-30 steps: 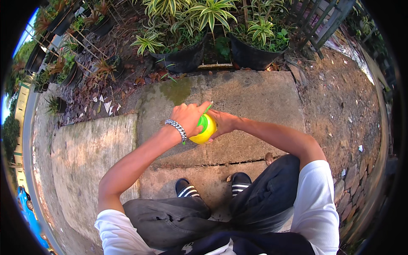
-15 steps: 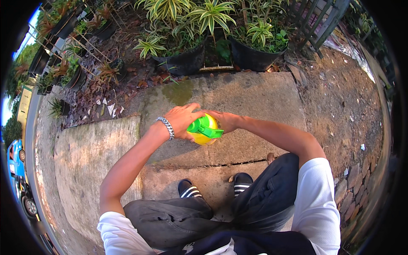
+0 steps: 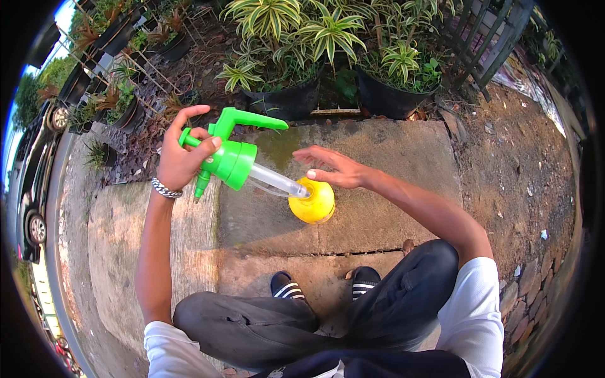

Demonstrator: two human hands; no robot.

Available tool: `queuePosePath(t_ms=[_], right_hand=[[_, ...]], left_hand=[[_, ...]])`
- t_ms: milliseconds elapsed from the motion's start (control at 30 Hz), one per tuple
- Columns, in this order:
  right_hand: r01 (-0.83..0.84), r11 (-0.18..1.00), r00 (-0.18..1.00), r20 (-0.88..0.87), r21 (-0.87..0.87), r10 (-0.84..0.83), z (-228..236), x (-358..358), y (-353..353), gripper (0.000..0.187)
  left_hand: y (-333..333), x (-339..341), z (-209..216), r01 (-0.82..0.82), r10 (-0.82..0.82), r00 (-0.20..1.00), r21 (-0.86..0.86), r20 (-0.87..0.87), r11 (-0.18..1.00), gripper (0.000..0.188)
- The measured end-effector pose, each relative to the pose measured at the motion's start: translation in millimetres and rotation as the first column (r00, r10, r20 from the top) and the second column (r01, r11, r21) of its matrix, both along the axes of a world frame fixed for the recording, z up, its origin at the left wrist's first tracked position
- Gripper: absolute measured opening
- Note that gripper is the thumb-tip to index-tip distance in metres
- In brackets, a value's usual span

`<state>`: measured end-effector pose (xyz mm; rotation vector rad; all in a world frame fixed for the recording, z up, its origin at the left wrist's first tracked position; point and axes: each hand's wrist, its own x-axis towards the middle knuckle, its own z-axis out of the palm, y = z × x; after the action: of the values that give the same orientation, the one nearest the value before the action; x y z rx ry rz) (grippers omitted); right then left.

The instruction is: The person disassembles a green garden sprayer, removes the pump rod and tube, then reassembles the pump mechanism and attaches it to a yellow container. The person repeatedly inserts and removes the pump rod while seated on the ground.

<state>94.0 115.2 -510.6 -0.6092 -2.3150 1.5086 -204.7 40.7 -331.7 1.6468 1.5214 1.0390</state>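
Observation:
My left hand [image 3: 183,151], with a chain bracelet at the wrist, grips the green pump sprayer head [image 3: 233,160] by its plunger knob. The head is tilted, its long green handle up and its nozzle pointing down. From its collar a clear pump tube [image 3: 277,179] slants down to the right, its lower end at the mouth of the yellow sprayer bottle [image 3: 313,205]. Whether the tip is inside or just above the opening, I cannot tell. The bottle stands on the concrete. My right hand [image 3: 334,169] hovers just above and behind it, fingers stretched out, holding nothing.
Large black pots [image 3: 287,101] of striped leafy plants line the far edge of the concrete slab [image 3: 391,183]. More potted plants [image 3: 126,110] stand at the far left. A dark slatted fence [image 3: 488,47] rises far right. Parked vehicles [image 3: 38,208] show at the left rim.
Both hands were around the bottle with the green head on it. Now my left hand has lifted the head up and left, exposing the tube, and my right hand has let go.

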Motion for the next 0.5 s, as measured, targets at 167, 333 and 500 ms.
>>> queuePosePath(t_ms=[167, 333, 500], right_hand=[[-0.168, 0.893, 0.986, -0.073, -0.416, 0.152, 82.2, -30.5, -4.4, 0.059], [-0.107, 0.75, 0.985, -0.172, -0.653, -0.009, 55.7, -40.1, 2.0, 0.056], [-0.151, 0.479, 0.973, -0.214, -0.865, -0.08, 61.5, -23.2, -11.1, 0.057]], left_hand=[[-23.9, -28.7, -53.4, -0.365, 0.36, 0.863, -0.056, 0.354, 0.929, 0.045], [-44.2, -15.5, -86.2, -0.344, 0.404, 0.704, -0.217, 0.585, 0.914, 0.042], [-45.3, -12.6, -88.8, -0.291, 0.321, 0.793, -0.14, 0.518, 0.946, 0.025]])
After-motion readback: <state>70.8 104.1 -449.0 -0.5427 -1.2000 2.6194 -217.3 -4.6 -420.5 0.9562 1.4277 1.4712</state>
